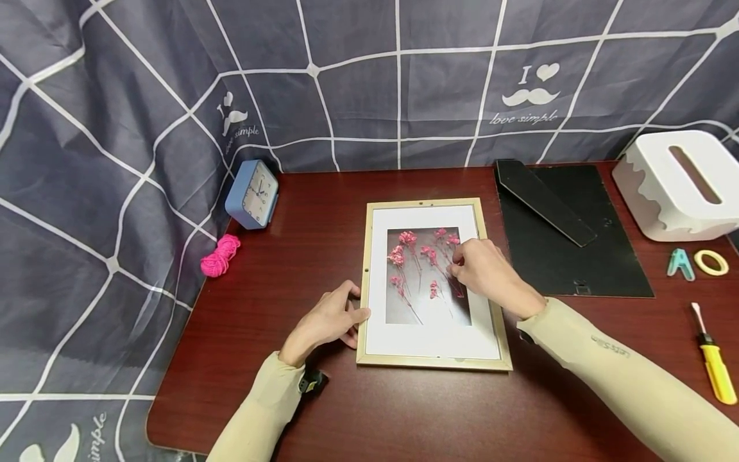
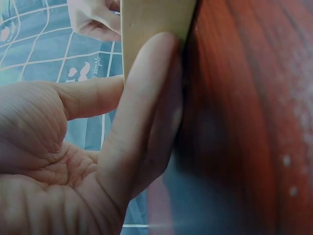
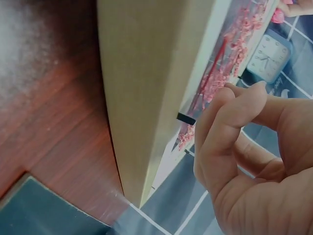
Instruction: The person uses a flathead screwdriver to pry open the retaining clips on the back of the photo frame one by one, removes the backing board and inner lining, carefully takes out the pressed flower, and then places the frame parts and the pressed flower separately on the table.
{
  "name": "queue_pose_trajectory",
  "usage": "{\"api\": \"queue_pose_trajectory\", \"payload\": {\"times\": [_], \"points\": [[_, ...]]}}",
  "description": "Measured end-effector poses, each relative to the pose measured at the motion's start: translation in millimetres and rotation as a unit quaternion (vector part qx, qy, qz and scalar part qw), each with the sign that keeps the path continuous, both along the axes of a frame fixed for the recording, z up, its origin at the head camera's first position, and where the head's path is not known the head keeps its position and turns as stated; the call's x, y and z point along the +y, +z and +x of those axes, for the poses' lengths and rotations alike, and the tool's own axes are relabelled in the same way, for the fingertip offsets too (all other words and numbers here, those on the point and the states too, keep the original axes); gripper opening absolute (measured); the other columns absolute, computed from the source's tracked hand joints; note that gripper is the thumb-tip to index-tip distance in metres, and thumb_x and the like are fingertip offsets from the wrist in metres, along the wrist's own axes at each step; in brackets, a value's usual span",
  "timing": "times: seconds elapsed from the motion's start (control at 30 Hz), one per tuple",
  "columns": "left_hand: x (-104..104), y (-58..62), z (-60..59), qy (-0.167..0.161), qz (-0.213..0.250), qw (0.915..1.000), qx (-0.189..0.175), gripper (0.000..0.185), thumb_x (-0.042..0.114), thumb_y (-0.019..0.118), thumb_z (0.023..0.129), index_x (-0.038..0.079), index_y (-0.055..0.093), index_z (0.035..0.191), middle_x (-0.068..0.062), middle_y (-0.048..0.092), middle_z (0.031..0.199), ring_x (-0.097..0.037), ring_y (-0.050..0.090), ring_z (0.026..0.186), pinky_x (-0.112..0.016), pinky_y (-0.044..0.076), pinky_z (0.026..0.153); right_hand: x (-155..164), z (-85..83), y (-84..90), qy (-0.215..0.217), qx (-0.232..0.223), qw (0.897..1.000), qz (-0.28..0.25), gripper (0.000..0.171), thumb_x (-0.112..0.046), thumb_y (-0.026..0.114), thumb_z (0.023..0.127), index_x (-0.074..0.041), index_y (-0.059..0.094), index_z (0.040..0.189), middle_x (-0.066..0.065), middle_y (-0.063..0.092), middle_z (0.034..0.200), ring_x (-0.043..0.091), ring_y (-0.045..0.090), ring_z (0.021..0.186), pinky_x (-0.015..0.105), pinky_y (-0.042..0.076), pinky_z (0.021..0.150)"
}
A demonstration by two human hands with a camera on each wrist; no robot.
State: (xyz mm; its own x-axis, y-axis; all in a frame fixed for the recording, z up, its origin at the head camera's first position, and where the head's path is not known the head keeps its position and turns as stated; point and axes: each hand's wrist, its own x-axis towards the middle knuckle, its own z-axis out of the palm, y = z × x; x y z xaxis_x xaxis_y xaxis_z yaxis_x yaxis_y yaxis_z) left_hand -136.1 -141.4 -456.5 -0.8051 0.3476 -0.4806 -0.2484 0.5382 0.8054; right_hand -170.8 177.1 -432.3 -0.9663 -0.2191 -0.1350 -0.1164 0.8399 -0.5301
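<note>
– Which colours has the frame (image 1: 416, 361)?
– It is pale gold, and the mat (image 1: 433, 342) inside is white. The print (image 1: 398, 311) is grey, with flowers (image 1: 407, 238) in pink.
– And the cloth (image 1: 444, 96)?
– Dark blue-grey, crossed by white lines in a grid, with white hearts, moustaches and words. The table (image 1: 288, 269) is red-brown with darker grain.
– Tell me the smaller things, please.
– The clock (image 1: 253, 194) is blue with a pale dial, the yarn (image 1: 220, 255) bright pink, the clip (image 1: 681, 264) turquoise, the ring (image 1: 698, 262) pale yellow. The screwdriver (image 1: 717, 371) has a yellow and black handle.
– The board (image 1: 554, 263)?
– Black. The box (image 1: 646, 186) is white, with a drip pattern over light grey. The sleeves (image 1: 623, 372) are cream; the right one bears grey letters.
</note>
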Motion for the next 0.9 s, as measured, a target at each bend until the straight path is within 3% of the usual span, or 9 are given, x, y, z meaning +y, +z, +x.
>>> {"api": "queue_pose_trajectory", "payload": {"times": [0.03,0.1,0.27,0.3,0.5,0.77,0.9], "points": [[0.1,0.0,-0.2,0.000,0.000,1.0000,0.000,0.036,0.010,0.068,0.106,-0.001,0.053,0.137,-0.016,0.063,0.090,-0.018,0.072,0.058,-0.039,0.071,0.058,-0.3,-2.6,-3.0,-0.001,-0.005,1.000,0.004,0.015,-0.009,0.076,0.097,-0.006,0.082,0.084,0.008,0.074,0.079,0.020,0.057,0.069,0.028,0.042,0.055],[0.4,0.1,-0.3,-0.001,0.000,1.0000,0.000,0.036,0.010,0.068,0.106,-0.001,0.053,0.137,-0.016,0.063,0.090,-0.018,0.072,0.058,-0.039,0.071,0.058,4.3,-13.5,-25.2,0.002,-0.007,1.000,0.013,0.022,-0.012,0.077,0.097,-0.010,0.080,0.076,0.006,0.072,0.076,0.020,0.056,0.067,0.029,0.041,0.053],[1.1,1.3,-0.7,-0.005,0.000,1.0000,0.006,0.036,0.010,0.068,0.106,-0.002,0.053,0.136,-0.016,0.064,0.088,-0.018,0.072,0.058,-0.039,0.071,0.057,16.8,-41.1,-82.9,0.003,0.008,0.999,0.043,0.042,-0.016,0.073,0.096,-0.018,0.065,0.055,-0.004,0.055,0.054,0.017,0.048,0.057,0.029,0.037,0.046],[1.3,1.5,-0.9,-0.006,0.000,1.0000,0.006,0.036,0.010,0.068,0.106,-0.002,0.053,0.136,-0.016,0.064,0.088,-0.018,0.072,0.058,-0.039,0.071,0.057,17.0,-43.3,-85.8,0.003,0.014,0.999,0.046,0.045,-0.014,0.071,0.095,-0.018,0.060,0.052,-0.005,0.051,0.051,0.016,0.047,0.056,0.029,0.037,0.045],[1.2,1.2,-1.2,-0.005,0.000,1.0000,0.006,0.035,0.009,0.068,0.106,-0.002,0.052,0.136,-0.016,0.064,0.088,-0.018,0.072,0.058,-0.039,0.071,0.057,16.9,-46.2,-90.7,0.007,0.034,0.998,0.049,0.046,-0.011,0.066,0.089,-0.019,0.047,0.048,-0.009,0.036,0.048,0.015,0.041,0.053,0.028,0.034,0.043],[1.1,0.0,-1.1,0.001,0.000,1.0000,-0.003,0.036,0.010,0.068,0.106,-0.001,0.052,0.136,-0.015,0.063,0.089,-0.018,0.072,0.058,-0.039,0.071,0.057,14.5,-40.6,-81.4,-0.028,-0.029,0.999,0.023,0.037,-0.017,0.071,0.096,-0.016,0.068,0.059,-0.001,0.057,0.054,0.019,0.052,0.057,0.030,0.038,0.045],[0.3,-0.7,-0.9,0.002,-0.001,1.0000,-0.003,0.035,0.009,0.068,0.106,-0.001,0.053,0.136,-0.015,0.064,0.088,-0.018,0.072,0.058,-0.039,0.071,0.057,14.7,-35.1,-70.9,-0.040,-0.043,0.998,0.011,0.037,-0.021,0.072,0.098,-0.017,0.065,0.062,-0.001,0.054,0.056,0.019,0.050,0.058,0.031,0.036,0.045]]}}
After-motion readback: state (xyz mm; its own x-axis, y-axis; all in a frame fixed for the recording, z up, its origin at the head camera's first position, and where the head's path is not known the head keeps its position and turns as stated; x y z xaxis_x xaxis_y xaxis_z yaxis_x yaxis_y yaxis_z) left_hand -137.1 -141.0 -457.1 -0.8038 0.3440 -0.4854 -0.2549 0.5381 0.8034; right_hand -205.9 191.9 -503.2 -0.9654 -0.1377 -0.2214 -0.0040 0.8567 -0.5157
